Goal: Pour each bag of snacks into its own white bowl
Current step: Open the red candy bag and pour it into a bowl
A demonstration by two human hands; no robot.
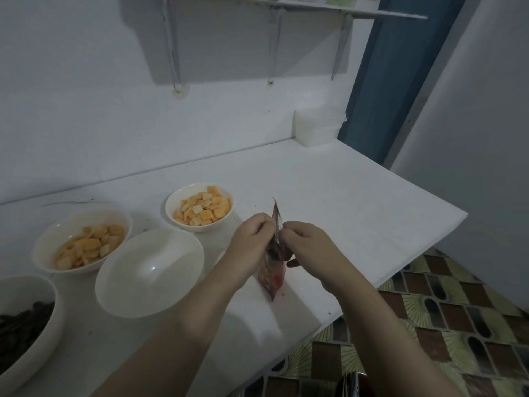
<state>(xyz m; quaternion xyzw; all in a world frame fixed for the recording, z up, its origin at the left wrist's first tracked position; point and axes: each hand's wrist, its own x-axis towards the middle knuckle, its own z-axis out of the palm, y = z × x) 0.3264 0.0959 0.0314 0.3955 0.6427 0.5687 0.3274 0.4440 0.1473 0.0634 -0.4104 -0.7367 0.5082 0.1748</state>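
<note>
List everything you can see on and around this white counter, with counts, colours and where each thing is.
Bowls of orange square crackers: two, white; one at back centre, one at left.
Empty round bowl: one, white, front centre.
Bowl of dark snacks: one, white, far left edge.
Red foil snack bag: one, upright between both hands.
White block: one, back corner against wall.
Wall shelf: one, white, above.
Counter: one, white.
Left hand: pinching the bag's top.
Right hand: pinching the bag's top.

Readable text: none anywhere in view.
Red snack bag [271, 270]: printed pattern, too blurred to make out any words or brand.
</note>
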